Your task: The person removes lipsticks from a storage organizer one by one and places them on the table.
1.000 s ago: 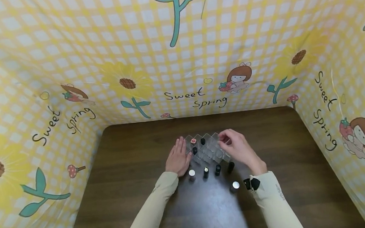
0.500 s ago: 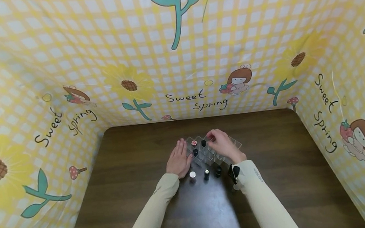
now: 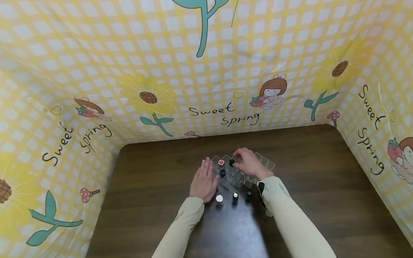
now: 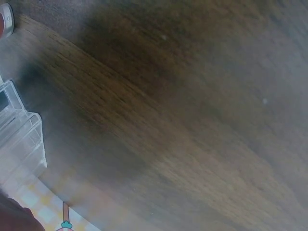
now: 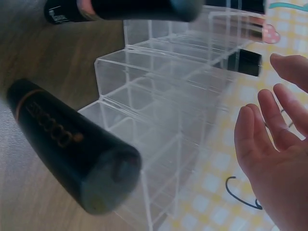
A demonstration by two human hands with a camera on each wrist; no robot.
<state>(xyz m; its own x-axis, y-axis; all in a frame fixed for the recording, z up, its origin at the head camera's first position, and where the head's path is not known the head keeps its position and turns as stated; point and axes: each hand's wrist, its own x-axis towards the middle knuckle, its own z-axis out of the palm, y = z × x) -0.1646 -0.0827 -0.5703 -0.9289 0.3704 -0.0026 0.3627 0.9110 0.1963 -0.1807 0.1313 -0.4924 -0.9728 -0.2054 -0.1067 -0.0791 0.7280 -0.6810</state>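
My left hand [image 3: 203, 181] lies with straight fingers along the left side of a clear, stepped lipstick organizer [image 3: 238, 176]; only a dark sliver of it shows in the left wrist view. My right hand [image 3: 250, 163] hovers over the organizer's back row, thumb and fingers loosely bent beside a black lipstick [image 3: 232, 163]. In the right wrist view, a gap shows between thumb and fingers, and nothing is held there. Also in the organizer stand a lipstick with a red-marked top [image 3: 221, 163] and another black lipstick [image 3: 223, 173].
In front of the organizer stand a silver-topped tube [image 3: 219, 201], a black tube [image 3: 235, 198] and another dark tube [image 3: 248, 195]. A pale-topped tube [image 3: 268, 213] is partly covered by the right sleeve. Checked cloth [image 3: 224, 78] walls surround the wooden table [image 3: 151, 170].
My right hand has moved left from the organizer's right end to the black lipstick at the back, then barely shifted. My left hand has stayed at the organizer's left side.
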